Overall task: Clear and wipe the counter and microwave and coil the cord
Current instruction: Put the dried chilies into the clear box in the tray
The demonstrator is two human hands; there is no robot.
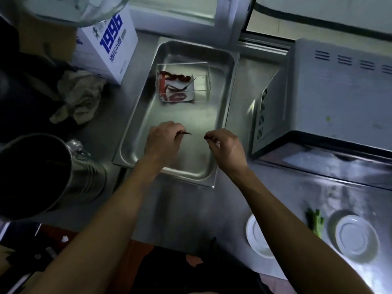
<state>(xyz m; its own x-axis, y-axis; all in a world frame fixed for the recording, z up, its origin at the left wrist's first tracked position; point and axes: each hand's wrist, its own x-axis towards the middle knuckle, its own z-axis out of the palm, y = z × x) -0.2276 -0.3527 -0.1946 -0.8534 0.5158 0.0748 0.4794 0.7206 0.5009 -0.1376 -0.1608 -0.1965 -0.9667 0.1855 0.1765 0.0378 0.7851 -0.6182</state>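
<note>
A steel tray (222,115) lies on the steel counter (191,209) in the middle. At its far end stands a clear square container (201,85) with several dried red chilies (175,77) inside. Both hands hover over the near half of the tray. My left hand (162,143) pinches a dried chili (186,133) between its fingertips. My right hand (226,146) pinches a small dark red piece (205,136). A grey microwave (331,98) sits to the right, a green speck on its top. A crumpled cloth (78,96) lies left of the tray.
A white box (108,43) printed 1996 stands at the back left under a glass bowl (76,9). A large steel pot (38,172) is at the left. Two white saucers (257,238) (356,238) and green vegetable pieces (316,221) lie at the near right.
</note>
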